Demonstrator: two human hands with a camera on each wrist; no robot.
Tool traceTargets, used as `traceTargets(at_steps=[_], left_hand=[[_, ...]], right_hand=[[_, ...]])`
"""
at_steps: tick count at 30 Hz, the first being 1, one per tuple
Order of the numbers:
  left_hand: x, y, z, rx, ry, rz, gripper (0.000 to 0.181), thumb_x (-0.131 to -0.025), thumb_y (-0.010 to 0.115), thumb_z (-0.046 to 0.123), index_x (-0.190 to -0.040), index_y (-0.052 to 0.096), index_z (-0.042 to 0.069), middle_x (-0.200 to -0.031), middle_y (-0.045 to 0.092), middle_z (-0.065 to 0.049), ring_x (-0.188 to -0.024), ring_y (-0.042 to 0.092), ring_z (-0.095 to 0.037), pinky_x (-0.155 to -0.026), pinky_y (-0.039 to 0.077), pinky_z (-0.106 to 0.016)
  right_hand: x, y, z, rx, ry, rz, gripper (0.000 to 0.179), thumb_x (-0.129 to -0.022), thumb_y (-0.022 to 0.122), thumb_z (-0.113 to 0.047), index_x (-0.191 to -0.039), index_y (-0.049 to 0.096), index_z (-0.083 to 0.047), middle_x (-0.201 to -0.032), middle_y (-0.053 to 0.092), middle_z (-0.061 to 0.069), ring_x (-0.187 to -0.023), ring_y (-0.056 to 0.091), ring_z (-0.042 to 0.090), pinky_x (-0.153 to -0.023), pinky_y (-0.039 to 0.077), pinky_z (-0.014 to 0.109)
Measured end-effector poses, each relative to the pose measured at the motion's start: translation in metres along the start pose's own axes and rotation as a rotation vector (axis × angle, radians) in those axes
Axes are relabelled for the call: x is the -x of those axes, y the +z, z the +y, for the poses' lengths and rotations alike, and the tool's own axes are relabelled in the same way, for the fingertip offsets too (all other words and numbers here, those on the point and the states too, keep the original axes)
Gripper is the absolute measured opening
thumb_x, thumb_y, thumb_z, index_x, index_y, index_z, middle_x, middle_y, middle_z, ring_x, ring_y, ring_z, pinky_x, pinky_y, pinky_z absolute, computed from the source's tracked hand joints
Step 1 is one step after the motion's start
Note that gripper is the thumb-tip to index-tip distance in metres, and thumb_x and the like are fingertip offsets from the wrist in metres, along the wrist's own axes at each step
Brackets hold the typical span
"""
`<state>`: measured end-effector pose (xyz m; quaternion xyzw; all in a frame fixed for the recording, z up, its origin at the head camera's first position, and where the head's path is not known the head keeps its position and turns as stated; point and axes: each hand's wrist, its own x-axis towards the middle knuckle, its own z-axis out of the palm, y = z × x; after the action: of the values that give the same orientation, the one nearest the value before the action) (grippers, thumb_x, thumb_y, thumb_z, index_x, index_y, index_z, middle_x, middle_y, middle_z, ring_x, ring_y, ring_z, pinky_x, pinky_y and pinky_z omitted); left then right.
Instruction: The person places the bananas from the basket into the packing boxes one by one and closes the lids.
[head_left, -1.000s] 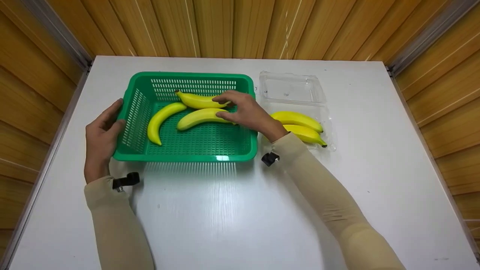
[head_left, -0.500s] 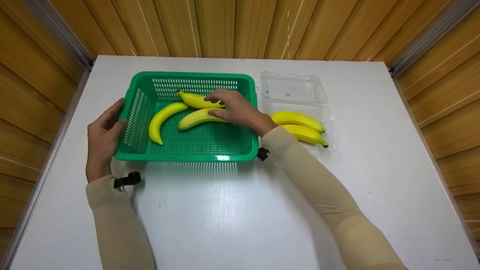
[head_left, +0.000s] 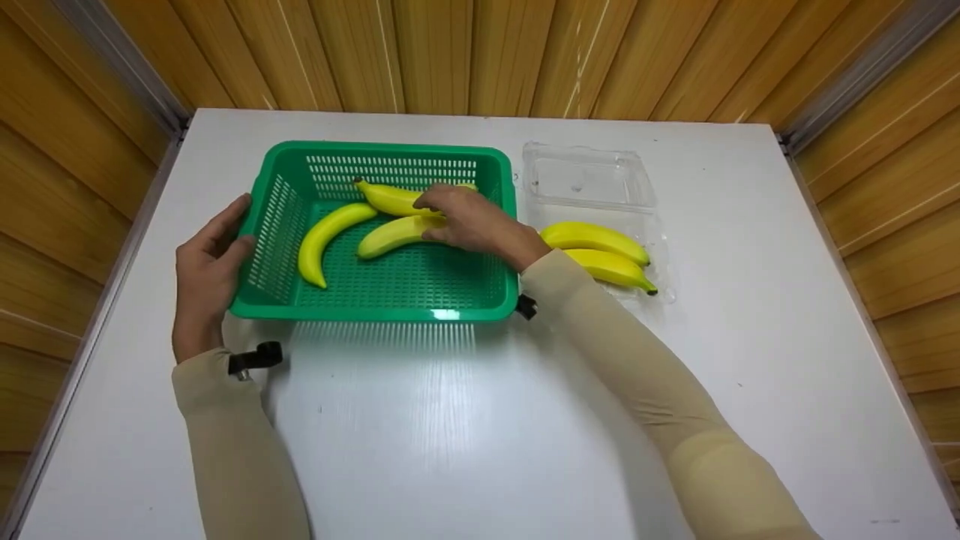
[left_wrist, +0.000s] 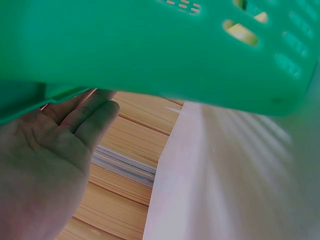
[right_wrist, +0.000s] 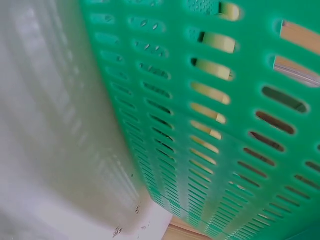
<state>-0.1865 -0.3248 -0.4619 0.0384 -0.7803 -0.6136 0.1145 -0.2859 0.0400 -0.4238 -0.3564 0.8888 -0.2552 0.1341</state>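
The green basket (head_left: 390, 314) holds three yellow bananas. A curved banana (head_left: 319, 240) lies at the left, another banana (head_left: 390, 199) lies along the back, and a paler banana (head_left: 390, 236) is in front of that. My right hand (head_left: 480, 221) reaches over the basket's right side, thumb and fingers round the paler banana; its right end is hidden under the hand. My left hand (head_left: 206, 262) rests against the basket's left wall, and in the left wrist view its fingers (left_wrist: 95, 122) extend straight beneath the rim. The right wrist view shows the basket's slotted wall (right_wrist: 240, 130), not the hand.
Right of the basket lies an open clear plastic box (head_left: 589, 176), lid towards the back. Two bananas (head_left: 600, 240) lie in its near half. Everything stands on a white table (head_left: 420, 435), with wood-panelled walls (head_left: 495, 60) behind and at both sides.
My right hand has moved left and then down, its fingers closing in round the paler banana. The left hand and the basket keep their places.
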Motion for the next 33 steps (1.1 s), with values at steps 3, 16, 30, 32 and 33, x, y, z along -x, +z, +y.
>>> traceTargets(at_steps=[3,16,30,32,33], left_hand=[[-0.0002,-0.0002,0.0002,0.001,-0.001,-0.002,0.049,-0.107,0.057,0.007,-0.156,0.055,0.017,-0.159,0.053,-0.005,-0.141,0.053,-0.023,-0.116,0.043,-0.032],[-0.0001,-0.0005,0.0018,0.002,-0.027,-0.004,0.05,-0.108,0.057,0.008,-0.157,0.054,0.018,-0.16,0.052,-0.005,-0.142,0.052,-0.023,-0.118,0.041,-0.033],[0.0005,0.0001,0.0001,-0.013,-0.022,0.001,0.049,-0.108,0.056,0.008,-0.156,0.054,0.017,-0.16,0.052,-0.005,-0.143,0.051,-0.023,-0.117,0.041,-0.033],[0.0006,0.0001,0.0001,-0.008,-0.025,-0.001,0.049,-0.108,0.056,0.008,-0.156,0.054,0.017,-0.16,0.052,-0.005,-0.143,0.051,-0.023,-0.117,0.041,-0.033],[0.0007,0.0,0.0003,-0.009,-0.028,-0.002,0.049,-0.108,0.056,0.008,-0.156,0.054,0.017,-0.16,0.052,-0.005,-0.143,0.051,-0.023,-0.118,0.041,-0.033]], right_hand=[[-0.0008,0.0001,-0.0002,0.022,0.018,-0.02,0.048,-0.104,0.071,-0.02,-0.147,0.061,-0.002,-0.146,0.061,0.012,-0.127,0.056,0.026,-0.116,0.041,0.038],[-0.0041,0.0005,-0.0007,0.094,0.064,-0.093,0.045,-0.101,0.073,-0.012,-0.144,0.063,-0.004,-0.14,0.063,0.012,-0.117,0.057,0.026,-0.111,0.046,0.04],[-0.0024,0.0052,-0.0004,0.137,0.069,-0.195,0.046,-0.1,0.072,-0.003,-0.144,0.064,-0.008,-0.139,0.064,0.009,-0.116,0.057,0.025,-0.111,0.047,0.037],[-0.0024,0.0054,-0.0012,0.155,0.086,-0.217,0.049,-0.099,0.074,-0.006,-0.146,0.062,-0.008,-0.139,0.063,0.009,-0.113,0.056,0.026,-0.108,0.049,0.037],[-0.0025,0.0056,-0.0015,0.164,0.091,-0.227,0.05,-0.099,0.075,-0.006,-0.147,0.061,-0.008,-0.14,0.063,0.009,-0.112,0.056,0.026,-0.107,0.049,0.038]])
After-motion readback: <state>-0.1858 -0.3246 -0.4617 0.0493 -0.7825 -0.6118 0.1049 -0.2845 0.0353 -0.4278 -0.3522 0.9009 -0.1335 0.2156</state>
